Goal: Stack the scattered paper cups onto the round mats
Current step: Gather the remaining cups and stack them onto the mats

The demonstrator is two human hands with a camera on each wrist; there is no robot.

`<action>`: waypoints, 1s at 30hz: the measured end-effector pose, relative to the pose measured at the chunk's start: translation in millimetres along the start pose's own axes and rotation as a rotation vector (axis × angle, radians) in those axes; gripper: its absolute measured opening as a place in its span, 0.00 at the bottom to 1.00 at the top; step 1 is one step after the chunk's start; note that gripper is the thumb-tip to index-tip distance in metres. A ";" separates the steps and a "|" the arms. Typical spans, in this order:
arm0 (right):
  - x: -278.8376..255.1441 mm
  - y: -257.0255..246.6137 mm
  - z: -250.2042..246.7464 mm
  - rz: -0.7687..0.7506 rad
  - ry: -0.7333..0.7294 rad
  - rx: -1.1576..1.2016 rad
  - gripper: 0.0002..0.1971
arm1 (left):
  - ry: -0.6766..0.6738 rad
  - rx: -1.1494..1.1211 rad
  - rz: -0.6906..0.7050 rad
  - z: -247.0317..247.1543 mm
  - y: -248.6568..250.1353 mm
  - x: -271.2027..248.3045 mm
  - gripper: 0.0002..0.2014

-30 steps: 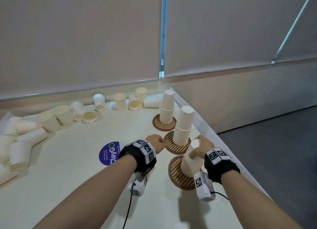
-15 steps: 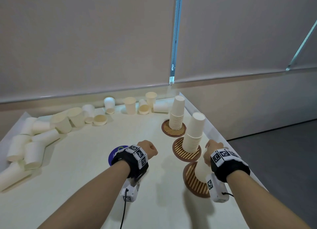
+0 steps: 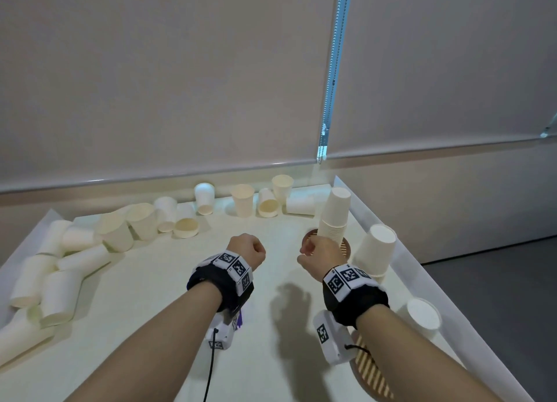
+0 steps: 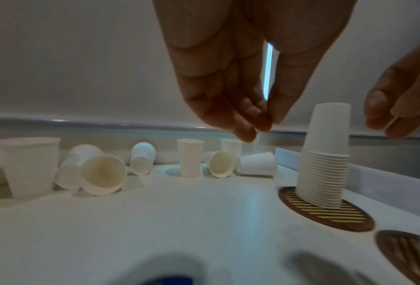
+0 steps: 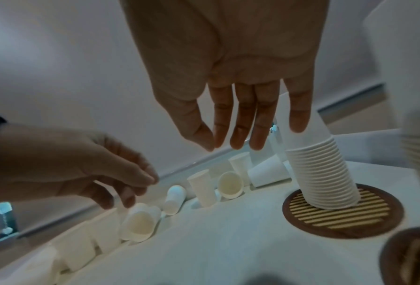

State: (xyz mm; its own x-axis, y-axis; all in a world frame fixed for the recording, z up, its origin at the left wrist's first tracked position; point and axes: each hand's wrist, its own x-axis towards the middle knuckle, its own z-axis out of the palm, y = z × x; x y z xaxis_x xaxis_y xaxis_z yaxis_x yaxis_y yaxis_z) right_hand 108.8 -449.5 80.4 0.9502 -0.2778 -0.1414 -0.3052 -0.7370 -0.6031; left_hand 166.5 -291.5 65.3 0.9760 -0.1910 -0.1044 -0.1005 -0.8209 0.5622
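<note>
Three stacks of upside-down white paper cups stand on round brown slatted mats along the table's right edge: the far stack (image 3: 334,217) on its mat (image 5: 343,217), the middle stack (image 3: 375,251), and the near stack (image 3: 422,314) on the near mat (image 3: 370,371). Scattered loose cups (image 3: 242,204) line the back edge, and more cups (image 3: 54,275) are piled at the left. My left hand (image 3: 247,248) hovers over mid-table, fingers loosely curled and empty (image 4: 257,123). My right hand (image 3: 319,255) hangs beside the far stack, fingers straight and empty (image 5: 240,138).
A purple sticker (image 3: 239,323) peeks out under my left wrist. The table's right rim (image 3: 428,281) drops to dark floor (image 3: 497,296). A wall with a blind chain (image 3: 331,85) closes the back. Bare tabletop (image 3: 150,311) lies between my hands and the left pile.
My right hand has let go of the near stack and moved forward and left, level with the far stack. My left hand has also moved forward, toward the back row.
</note>
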 end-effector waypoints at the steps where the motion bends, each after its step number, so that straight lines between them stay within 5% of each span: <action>1: 15.0 -3.3 4.2 -0.004 -0.012 0.004 0.05 | 0.019 0.006 0.002 -3.9 -4.5 12.6 0.10; 10: 129.9 -15.2 38.5 0.035 -0.033 -0.005 0.21 | 0.088 0.014 0.012 -4.0 -34.7 116.0 0.09; 20: 248.8 -3.9 69.2 0.271 0.174 0.103 0.35 | -0.011 0.295 0.235 48.1 -48.9 197.5 0.22; 25: 284.3 8.5 74.4 0.437 0.268 0.201 0.35 | -0.040 0.396 0.220 60.6 -38.5 223.9 0.29; 30: 294.9 19.5 79.8 0.440 0.230 0.291 0.32 | -0.113 0.366 0.155 68.0 -36.4 244.1 0.27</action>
State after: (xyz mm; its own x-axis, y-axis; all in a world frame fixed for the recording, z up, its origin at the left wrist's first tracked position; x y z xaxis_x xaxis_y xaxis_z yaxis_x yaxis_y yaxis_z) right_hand 388.1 -496.6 -35.8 0.6891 -0.6711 -0.2734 -0.6080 -0.3302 -0.7220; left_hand 395.3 -344.8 -36.5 0.9185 -0.3689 -0.1425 -0.3268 -0.9110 0.2514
